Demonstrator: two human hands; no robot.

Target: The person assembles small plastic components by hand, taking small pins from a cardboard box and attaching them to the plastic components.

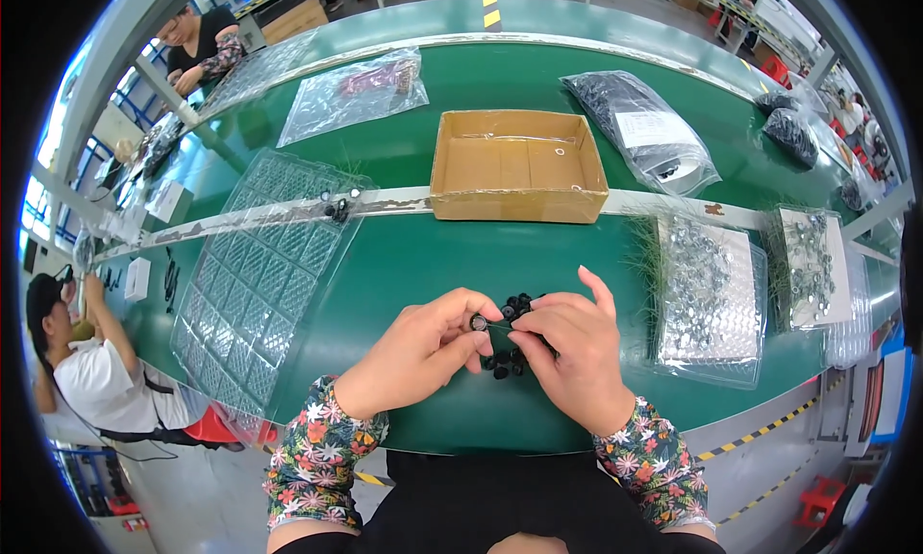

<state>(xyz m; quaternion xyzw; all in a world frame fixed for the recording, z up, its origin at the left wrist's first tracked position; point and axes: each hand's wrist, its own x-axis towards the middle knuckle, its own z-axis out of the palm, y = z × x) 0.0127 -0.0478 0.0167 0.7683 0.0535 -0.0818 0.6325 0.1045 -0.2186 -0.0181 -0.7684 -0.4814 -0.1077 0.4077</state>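
Note:
My left hand (418, 347) pinches a small round part (478, 321), dark with a shiny face, between thumb and forefinger. My right hand (577, 352) is close beside it, thumb and forefinger pressed together on what looks like a thin greenish wire (502, 327) that spans to the left fingertips. Its little finger sticks up. Under and between both hands lies a loose pile of small black round parts (502, 364) on the green table (404, 256). The right fingers hide part of this pile.
Ahead stands an open cardboard box (519, 205). Clear blister trays (245, 285) lie left, with several small black parts (338, 208) at their corner. Right are two stacks of trays (707, 294) (817, 270) with round parts and green wires. Plastic bags (639, 121) lie farther back; co-workers (106, 362) sit left.

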